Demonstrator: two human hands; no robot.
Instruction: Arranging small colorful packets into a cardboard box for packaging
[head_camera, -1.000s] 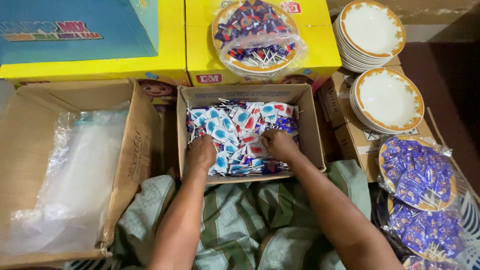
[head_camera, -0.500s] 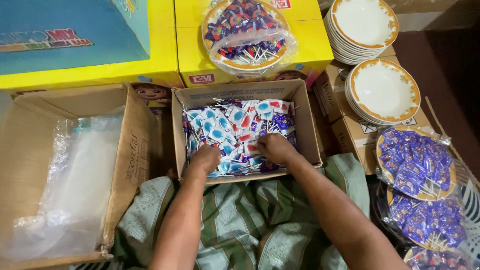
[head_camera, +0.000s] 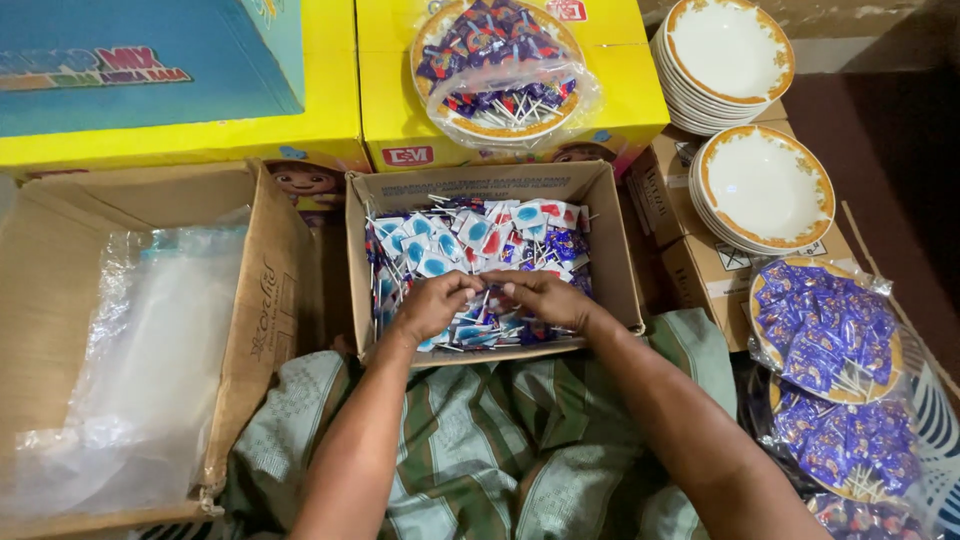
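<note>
We note the heap of small wrapped lollipops in blue, red and purple wrappers with white sticks (head_camera: 480, 250), lying in the open brown cardboard box (head_camera: 612, 235) at centre, just past our knees. Since half a second ago both hands have drawn together at the near middle of the heap; earlier they lay apart, palms flat on the sweets. The left hand (head_camera: 432, 305) is now curled, fingers pinched on a few lollipops; the right hand (head_camera: 545, 298) meets it fingertip to fingertip, closed on the same small bunch. Both forearms reach in over a green striped cloth (head_camera: 480, 450) on our lap. To the left stands a larger cardboard box holding clear plastic bags (head_camera: 150, 360). Beyond are yellow cartons (head_camera: 500, 150), one bearing a bagged plate of purple lollipops (head_camera: 495, 65). To the right: stacked white plates with gold rims (head_camera: 760, 185) on small cartons, and further bagged plates of purple lollipops (head_camera: 825, 330).
</note>
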